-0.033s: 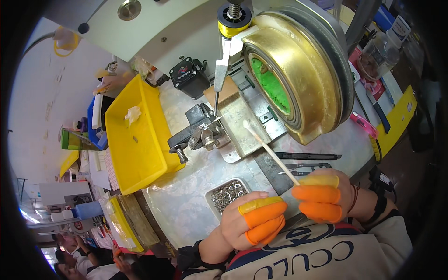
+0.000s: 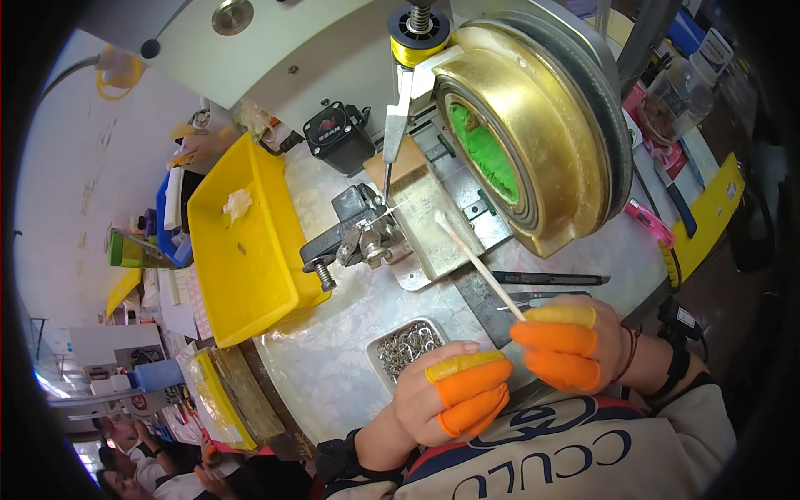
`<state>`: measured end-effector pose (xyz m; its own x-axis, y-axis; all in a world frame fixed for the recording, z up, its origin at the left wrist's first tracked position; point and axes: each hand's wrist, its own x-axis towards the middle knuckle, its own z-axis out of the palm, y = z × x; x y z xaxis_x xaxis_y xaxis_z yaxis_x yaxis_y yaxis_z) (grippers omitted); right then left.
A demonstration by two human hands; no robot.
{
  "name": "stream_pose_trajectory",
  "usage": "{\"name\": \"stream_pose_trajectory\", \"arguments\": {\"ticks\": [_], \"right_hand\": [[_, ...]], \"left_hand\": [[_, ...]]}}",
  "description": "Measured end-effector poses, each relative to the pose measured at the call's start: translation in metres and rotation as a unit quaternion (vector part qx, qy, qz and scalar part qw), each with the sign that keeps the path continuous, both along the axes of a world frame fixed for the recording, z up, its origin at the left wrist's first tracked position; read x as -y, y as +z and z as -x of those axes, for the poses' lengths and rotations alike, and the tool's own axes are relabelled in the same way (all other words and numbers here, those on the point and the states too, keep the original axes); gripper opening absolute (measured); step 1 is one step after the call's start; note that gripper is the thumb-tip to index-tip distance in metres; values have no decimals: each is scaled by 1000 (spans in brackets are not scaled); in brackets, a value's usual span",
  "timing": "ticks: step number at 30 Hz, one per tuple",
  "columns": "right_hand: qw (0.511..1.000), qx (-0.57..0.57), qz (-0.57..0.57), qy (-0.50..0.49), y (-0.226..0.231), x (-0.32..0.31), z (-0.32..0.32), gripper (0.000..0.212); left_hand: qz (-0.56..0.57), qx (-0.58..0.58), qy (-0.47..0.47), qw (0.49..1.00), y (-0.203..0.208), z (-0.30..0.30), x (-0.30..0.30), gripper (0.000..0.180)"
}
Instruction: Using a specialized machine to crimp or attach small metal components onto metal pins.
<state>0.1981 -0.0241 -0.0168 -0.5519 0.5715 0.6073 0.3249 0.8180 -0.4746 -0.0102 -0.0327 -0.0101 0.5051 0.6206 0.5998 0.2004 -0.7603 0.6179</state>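
Note:
My right hand (image 2: 562, 348), in orange and yellow finger cots, is closed on the stick of a cotton swab (image 2: 483, 271). The swab's white tip lies over the shallow metal tray (image 2: 433, 242) on the machine bed. My left hand (image 2: 454, 392), also in finger cots, is curled near my body beside a small white dish (image 2: 373, 350) of small metal pieces. Whatever its fingers may hold is hidden. A thin metal rod (image 2: 387, 179) points down by the tray's left edge, next to a small metal clamp (image 2: 367, 243).
A golden wheel (image 2: 558, 125) with a green centre rises behind the tray. A yellow bin (image 2: 275, 300) stands left. A black utility knife (image 2: 554, 279) and small snips (image 2: 542, 296) lie before my right hand. Other people (image 2: 150, 467) sit at the lower left.
My right hand has shifted slightly left and up with the swab, now covering more of the snips. My left hand stays put. A person's hand at the lower left has moved.

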Motion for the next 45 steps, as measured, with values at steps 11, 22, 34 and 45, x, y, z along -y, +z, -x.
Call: {"name": "stream_pose_trajectory", "arguments": {"ticks": [11, 22, 34, 45], "right_hand": [[995, 48, 50, -65, -7, -16, 36, 35], [965, 174, 61, -185, -18, 18, -14, 25], [964, 162, 32, -208, -24, 18, -14, 24], [970, 154, 23, -185, -27, 19, -14, 25]], "left_hand": [[-24, 4, 24, 999, 1, -3, 3, 20], [-12, 0, 53, 998, 3, -5, 4, 23], [-20, 12, 49, 999, 3, -8, 6, 22], [85, 468, 46, 878, 90, 66, -40, 22]]}}
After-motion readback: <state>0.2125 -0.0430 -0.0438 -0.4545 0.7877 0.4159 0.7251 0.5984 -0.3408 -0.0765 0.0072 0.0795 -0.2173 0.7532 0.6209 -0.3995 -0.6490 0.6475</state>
